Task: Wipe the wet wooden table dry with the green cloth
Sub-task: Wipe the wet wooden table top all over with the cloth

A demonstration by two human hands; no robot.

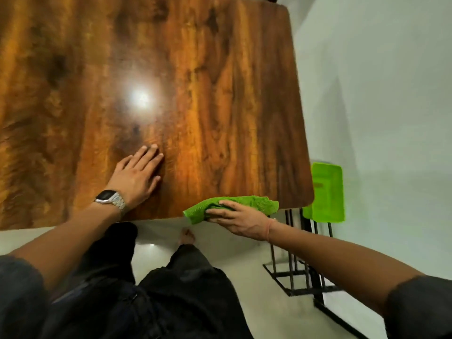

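Nearest the camera: dark trousers [171,297] and a bare foot [187,237] on the pale floor [244,277], both forearms reaching forward out of dark sleeves.

Right hand [238,220] is at the near edge of the wooden table [220,106], close to its near right corner. It lies on top of the green cloth [247,204], fingers bent over the bunched fabric and holding it against the tabletop. Cloth is crumpled lengthwise along the edge, its left end hanging just past the rim. A thin orange band [269,228] sits on that wrist.

Left hand [137,173] is flat on the tabletop, palm down, fingers straight and slightly spread, holding nothing, well apart from the cloth. A watch with a dark face and metal bracelet [110,199] is on the left wrist.

Table surface is glossy dark-and-amber grain, with a bright lamp reflection [140,97] beyond the left fingertips. Wet patches can't be made out for sure; the picture is soft and the glare hides detail.

Right of the table, beside its near right corner: a green plastic chair [326,192] on a black metal frame [300,277]. Beyond it, a pale wall [391,94].
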